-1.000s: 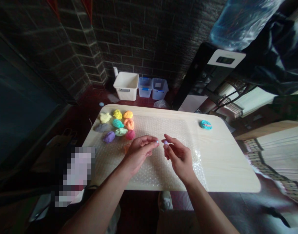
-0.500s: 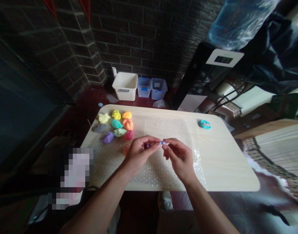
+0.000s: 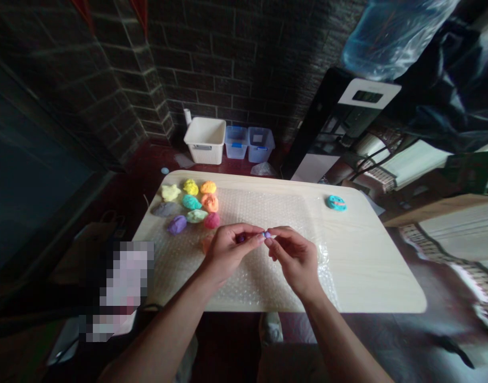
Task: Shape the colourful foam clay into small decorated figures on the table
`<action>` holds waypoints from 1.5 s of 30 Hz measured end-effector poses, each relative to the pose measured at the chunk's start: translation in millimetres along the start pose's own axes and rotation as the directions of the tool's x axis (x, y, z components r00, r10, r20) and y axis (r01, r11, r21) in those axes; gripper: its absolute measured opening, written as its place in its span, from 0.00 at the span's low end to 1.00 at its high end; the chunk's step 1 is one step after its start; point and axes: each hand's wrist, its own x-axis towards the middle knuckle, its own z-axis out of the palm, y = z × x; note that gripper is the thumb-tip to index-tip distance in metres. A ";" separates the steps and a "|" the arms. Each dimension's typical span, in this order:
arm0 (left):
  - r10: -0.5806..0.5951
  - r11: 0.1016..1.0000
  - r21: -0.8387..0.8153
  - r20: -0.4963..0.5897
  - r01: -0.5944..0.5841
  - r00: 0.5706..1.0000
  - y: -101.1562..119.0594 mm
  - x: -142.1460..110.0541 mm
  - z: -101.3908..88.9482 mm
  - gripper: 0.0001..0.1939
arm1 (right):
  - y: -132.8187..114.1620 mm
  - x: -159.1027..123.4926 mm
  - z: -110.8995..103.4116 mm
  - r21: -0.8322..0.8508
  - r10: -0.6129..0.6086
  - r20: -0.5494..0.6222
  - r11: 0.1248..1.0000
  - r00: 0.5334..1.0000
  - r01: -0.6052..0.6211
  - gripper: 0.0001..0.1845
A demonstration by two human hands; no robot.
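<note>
Above the sheet of bubble wrap (image 3: pixel 263 207) that is spread over the tabletop (image 3: pixel 371 255), the two hands are brought together at the fingertips. A small purple piece (image 3: pixel 267 234) is pinched between the thumb and forefinger of the right hand (image 3: pixel 295 252). Against it, a tiny pale blue bit (image 3: pixel 263 233) is gripped by the thumb and forefinger of the left hand (image 3: pixel 228 247); whether the two pieces are joined cannot be told. A dark purple bit (image 3: pixel 241 239) is also seen within the curl of the left hand.

Beyond the left hand, toward the far left corner, soft-looking lumps are grouped: pale yellow (image 3: pixel 171 192), bright yellow (image 3: pixel 190 186), yellow-orange (image 3: pixel 208 187), teal (image 3: pixel 191 202), orange (image 3: pixel 209 202), grey (image 3: pixel 166 209), mint (image 3: pixel 196 216), violet (image 3: pixel 177 224) and crimson (image 3: pixel 212 220). A peach lump (image 3: pixel 206 244) is partly hidden by the left hand. Well apart, near the far right corner, a blue disc (image 3: pixel 337 202) marked with a pinkish stripe is set down. On the floor past the far edge, a white bin (image 3: pixel 206 141) is placed beside two bluish tubs (image 3: pixel 236 142).
</note>
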 end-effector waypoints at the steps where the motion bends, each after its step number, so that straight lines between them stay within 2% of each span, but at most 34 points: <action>1: 0.001 1.000 0.003 0.000 -0.001 1.000 -0.1 0.0 0.1 0.13 | -0.1 -0.1 0.0 -0.003 -0.002 0.000 1.000 1.000 0.002 0.07; 13: -0.004 1.000 0.014 0.004 0.004 1.000 -0.2 0.0 -0.8 0.13 | 1.0 0.2 -0.2 -0.004 0.001 0.006 1.000 1.000 -0.001 0.06; 20: -0.022 1.000 -0.004 0.001 0.022 1.000 -1.3 -0.3 0.0 0.13 | 0.9 0.4 0.1 0.018 0.055 -0.008 0.998 0.998 -0.054 0.08; 27: -0.078 0.971 -0.229 -0.032 0.068 0.996 0.5 1.8 -0.2 0.10 | 4.3 2.2 -0.3 0.170 0.157 -0.061 0.975 0.986 -0.145 0.08; 29: -0.083 0.967 -0.247 -0.052 0.068 0.995 0.2 2.9 -0.8 0.09 | 4.6 3.7 -0.4 0.226 0.185 -0.074 0.960 0.980 -0.165 0.09; 33: -0.092 0.987 -0.138 -0.076 0.081 0.993 -0.7 2.6 -0.9 0.10 | 1.5 6.2 -0.5 0.324 0.283 -0.048 0.912 0.958 -0.252 0.13; 38: -0.029 0.998 0.046 -0.082 0.033 0.996 0.6 0.0 0.9 0.12 | 0.0 6.6 -2.5 0.385 0.355 0.029 0.859 0.934 -0.339 0.12; 41: 0.000 0.997 0.077 -0.093 0.007 0.996 1.8 -0.4 1.9 0.13 | 0.5 5.9 -2.8 0.388 0.365 0.045 0.852 0.930 -0.353 0.13; 45: 0.039 0.997 0.077 -0.083 -0.033 0.996 0.8 0.1 1.5 0.13 | 1.5 5.3 -1.2 0.368 0.312 0.034 0.879 0.949 -0.302 0.12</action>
